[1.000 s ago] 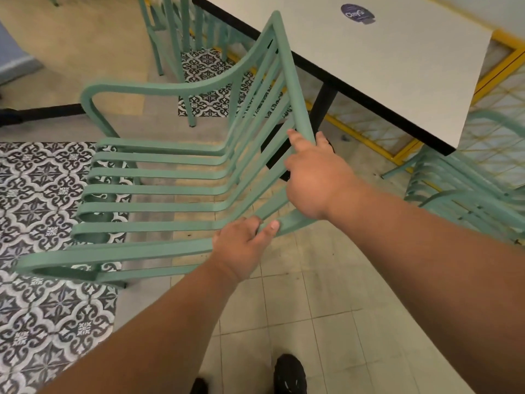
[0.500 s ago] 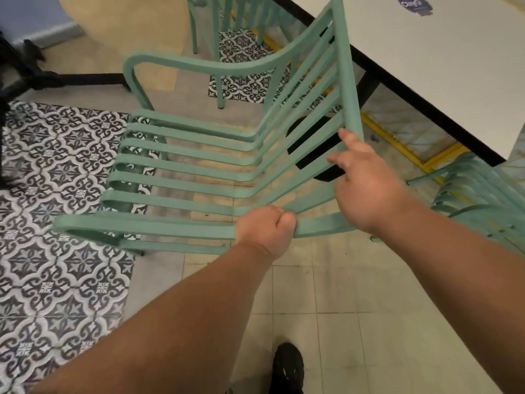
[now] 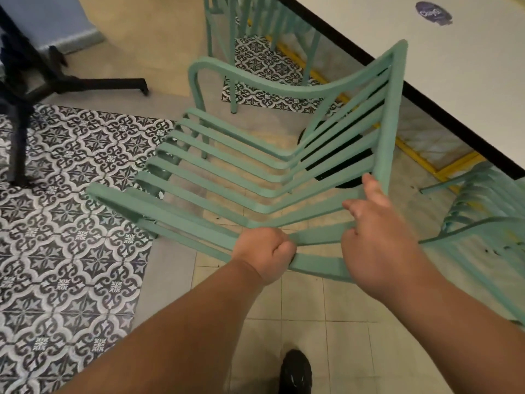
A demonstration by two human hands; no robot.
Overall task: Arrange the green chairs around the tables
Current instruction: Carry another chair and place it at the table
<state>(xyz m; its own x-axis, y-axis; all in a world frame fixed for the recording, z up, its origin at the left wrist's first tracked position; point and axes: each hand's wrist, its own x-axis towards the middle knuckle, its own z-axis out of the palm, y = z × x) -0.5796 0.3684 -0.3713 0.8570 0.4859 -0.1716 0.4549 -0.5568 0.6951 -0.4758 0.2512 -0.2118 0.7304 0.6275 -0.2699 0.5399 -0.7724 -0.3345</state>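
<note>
Left hand [image 3: 265, 251] grips the near rail of the green chair [image 3: 391, 115], right hand [image 3: 375, 240] grips its backrest edge — chair just left of the white counter [image 3: 431, 69].

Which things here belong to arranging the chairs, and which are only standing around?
Belong to the job: held green chair, gripped by left hand and right hand; white table; green chair at right; far green chair.
Only around: black stand; table sticker; black shoe.

Matt green painted slatted chair [image 3: 255, 172], smooth white laminate table [image 3: 443, 78], patterned glazed floor tiles [image 3: 71, 223]
</note>
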